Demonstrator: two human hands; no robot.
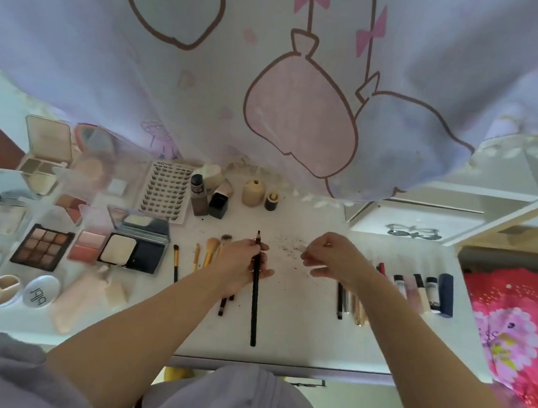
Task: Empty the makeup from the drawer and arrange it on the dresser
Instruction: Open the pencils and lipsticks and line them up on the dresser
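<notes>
Smudging is the main risk here: dark shavings (pixel 289 250) lie scattered on the white worktop (pixel 295 336) between the two hands, and any sweep of a wrist or of a product across them would likely streak the surface or dirty the pieces set out nearby. The left hand (pixel 241 265) has its fingers curled round a long black eye pencil (pixel 254 297), held near its far end with the tip toward 12 o'clock and the tail toward 6 o'clock; the grip sits high on the shaft, so the long free end could swing and knock the row of makeup brushes (pixel 211 251) just beside it at 9 o'clock. The right hand (pixel 332 259) has its fingertips drawn together, perhaps pinching something small, though what it grips, if anything, cannot be told. Its forearm passes over the pens (pixel 340 300) and close by the lip products and tubes (pixel 429 291) at 3 o'clock, which a careless pull back might roll out of line. Palettes and compacts (pixel 42 244) fill the 9 o'clock side, bottles (pixel 200 198) stand at 12 o'clock; the drawer itself is not clearly in view.
</notes>
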